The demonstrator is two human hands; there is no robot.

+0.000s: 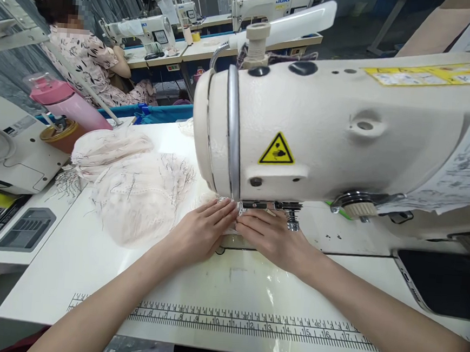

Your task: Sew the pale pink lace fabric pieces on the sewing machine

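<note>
Fingers of left hand (203, 233) and right hand (273, 240) lay extended, close together, pressing the lace fabric (136, 195) flat just before the sewing machine's (336, 135) presser foot (254, 205); light, even pressure seemed advisable for straight feeding.

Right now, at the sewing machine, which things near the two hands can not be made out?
Head view:
Needle: hidden behind the sewing machine head.
Where the pale fabric passes under it: covered by left hand and right hand.
Printed paper on the machine: text too small.
Dark screen: cut off by the right edge.
</note>
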